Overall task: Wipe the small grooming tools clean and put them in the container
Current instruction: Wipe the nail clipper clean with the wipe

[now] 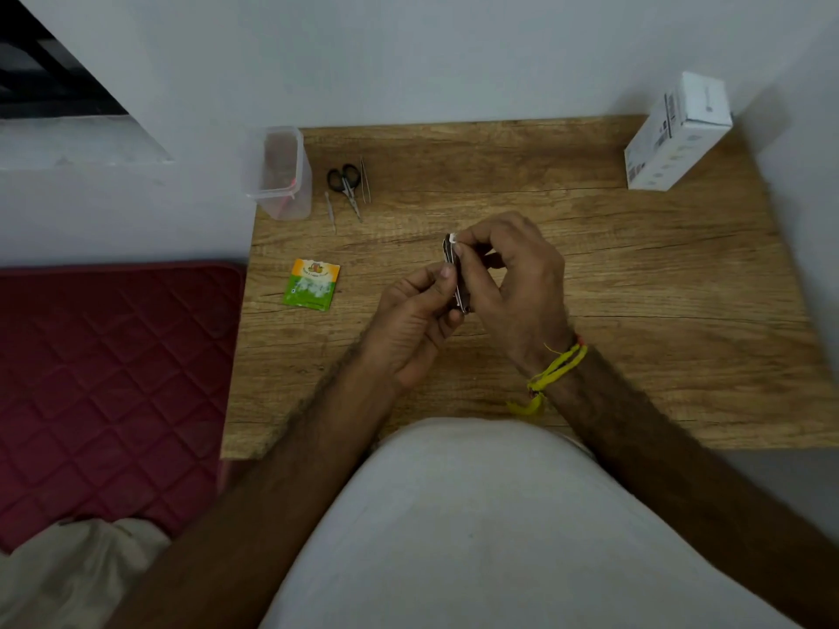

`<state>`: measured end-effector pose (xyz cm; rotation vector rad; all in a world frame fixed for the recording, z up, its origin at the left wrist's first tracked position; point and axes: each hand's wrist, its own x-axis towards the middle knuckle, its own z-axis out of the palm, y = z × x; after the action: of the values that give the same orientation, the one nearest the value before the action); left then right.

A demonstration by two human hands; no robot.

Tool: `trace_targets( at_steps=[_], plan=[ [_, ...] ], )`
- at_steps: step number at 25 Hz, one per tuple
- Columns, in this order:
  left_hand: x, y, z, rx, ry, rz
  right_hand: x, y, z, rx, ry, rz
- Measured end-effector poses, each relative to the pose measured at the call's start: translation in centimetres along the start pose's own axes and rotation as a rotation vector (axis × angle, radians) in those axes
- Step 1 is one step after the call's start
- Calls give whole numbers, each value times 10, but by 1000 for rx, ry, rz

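Lying far-left of both hands, the clear plastic container is nearer the left hand, which grips a slim metal nail clipper, held lengthwise away; a white wipe is pinched by the right hand.

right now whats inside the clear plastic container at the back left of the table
Through the clear container walls only a thin pink-red streak shows near the front right corner; what it is cannot be told. The scissors lie outside, on the table.
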<state>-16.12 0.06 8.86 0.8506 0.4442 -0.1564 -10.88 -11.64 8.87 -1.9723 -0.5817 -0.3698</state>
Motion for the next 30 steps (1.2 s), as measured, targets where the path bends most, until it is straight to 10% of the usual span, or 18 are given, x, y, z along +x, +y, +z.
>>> trace_targets(
  at_steps=[30],
  plan=[
    [-15, 8, 9, 75, -65, 4, 0, 0, -29, 139, -102, 33]
  ],
)
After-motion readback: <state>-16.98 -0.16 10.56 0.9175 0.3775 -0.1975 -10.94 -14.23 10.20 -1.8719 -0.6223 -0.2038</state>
